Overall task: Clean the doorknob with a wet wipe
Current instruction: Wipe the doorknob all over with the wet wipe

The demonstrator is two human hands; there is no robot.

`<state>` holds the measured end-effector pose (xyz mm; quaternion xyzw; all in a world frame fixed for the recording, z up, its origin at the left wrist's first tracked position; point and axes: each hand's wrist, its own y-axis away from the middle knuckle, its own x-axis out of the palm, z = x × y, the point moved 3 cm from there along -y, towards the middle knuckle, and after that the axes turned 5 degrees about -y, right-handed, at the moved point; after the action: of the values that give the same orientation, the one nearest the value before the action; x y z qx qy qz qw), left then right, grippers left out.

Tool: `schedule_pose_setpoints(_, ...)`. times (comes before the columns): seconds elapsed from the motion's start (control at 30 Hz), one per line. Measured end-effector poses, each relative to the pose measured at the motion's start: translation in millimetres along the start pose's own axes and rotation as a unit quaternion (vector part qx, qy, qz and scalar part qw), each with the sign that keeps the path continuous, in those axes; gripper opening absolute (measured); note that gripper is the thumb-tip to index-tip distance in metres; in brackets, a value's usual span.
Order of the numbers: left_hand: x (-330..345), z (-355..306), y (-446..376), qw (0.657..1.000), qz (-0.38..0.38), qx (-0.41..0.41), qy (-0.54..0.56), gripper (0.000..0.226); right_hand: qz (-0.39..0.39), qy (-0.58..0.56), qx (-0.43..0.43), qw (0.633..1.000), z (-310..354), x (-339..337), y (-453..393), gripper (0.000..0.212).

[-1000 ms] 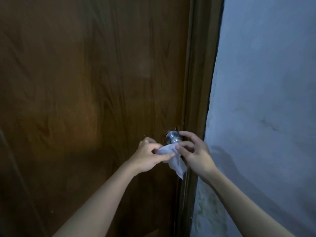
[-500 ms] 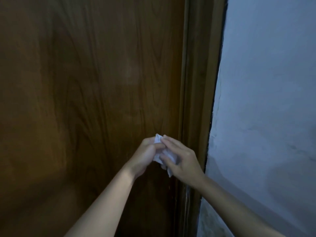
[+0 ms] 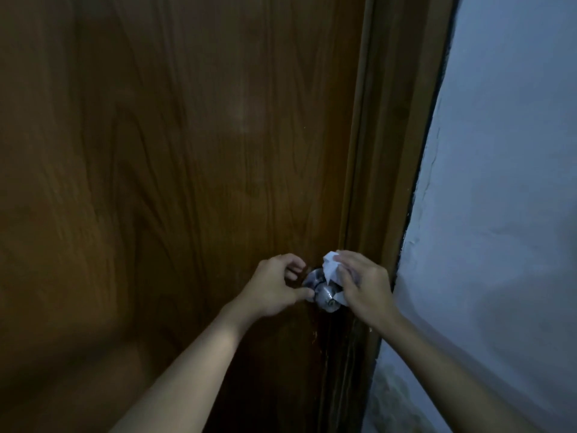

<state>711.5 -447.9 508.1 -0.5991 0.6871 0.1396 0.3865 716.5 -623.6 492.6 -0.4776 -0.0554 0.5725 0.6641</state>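
A round silver doorknob (image 3: 324, 293) sticks out near the right edge of a dark brown wooden door (image 3: 175, 182). My right hand (image 3: 363, 284) is shut on a crumpled white wet wipe (image 3: 330, 266) and presses it against the knob's upper right side; part of the wipe is hidden under my fingers. My left hand (image 3: 274, 287) is just left of the knob, its fingers curled and its thumb tip touching the knob's base plate. It holds nothing.
The brown door frame (image 3: 393, 170) runs down right of the knob. A pale blue-grey plastered wall (image 3: 505, 198) fills the right side. The scene is dim.
Both hands held the wipe together over the knob. Now my left hand has let go and moved left, the knob shows again, and my right hand alone holds the wipe.
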Motion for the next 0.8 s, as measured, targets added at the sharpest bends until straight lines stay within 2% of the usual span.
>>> schedule_pose_setpoints(0.13, 26, 0, 1, 0.999, 0.016, 0.015, -0.04, 0.055, 0.029, -0.006, 0.007, 1.0, -8, 11, 13, 0.035)
schedule_pose_setpoints(0.2, 35, -1, 1, 0.999, 0.007, 0.017, -0.048, 0.059, 0.08, -0.04, -0.019, 0.996, -8, 18, 25, 0.039)
schedule_pose_setpoints(0.27, 41, -2, -1, 0.999, -0.007, 0.012, -0.052, 0.06, 0.13, -0.065, -0.001, 0.989, -13, 27, 43, 0.045)
schedule_pose_setpoints(0.33, 46, -4, -4, 0.998, -0.023, 0.013, -0.062, 0.059, 0.116, -0.073, 0.033, 0.99, -20, 31, 60, 0.055)
schedule_pose_setpoints(0.4, 51, -6, -7, 0.997, -0.037, 0.019, -0.07, 0.057, 0.094, -0.068, 0.031, 0.993, -23, 31, 69, 0.06)
schedule_pose_setpoints(0.57, 63, -6, -13, 0.996, -0.048, 0.003, -0.072, 0.057, 0.078, -0.097, 0.075, 0.989, -15, 28, 42, 0.045)
schedule_pose_setpoints(0.7, 67, -1, -16, 0.996, -0.056, -0.013, -0.067, 0.054, 0.082, -0.093, 0.064, 0.99, -12, 30, 47, 0.05)
schedule_pose_setpoints(0.8, 68, -2, -17, 0.997, -0.052, -0.02, -0.056, 0.058, 0.082, -0.098, 0.097, 0.987, -19, 26, 52, 0.047)
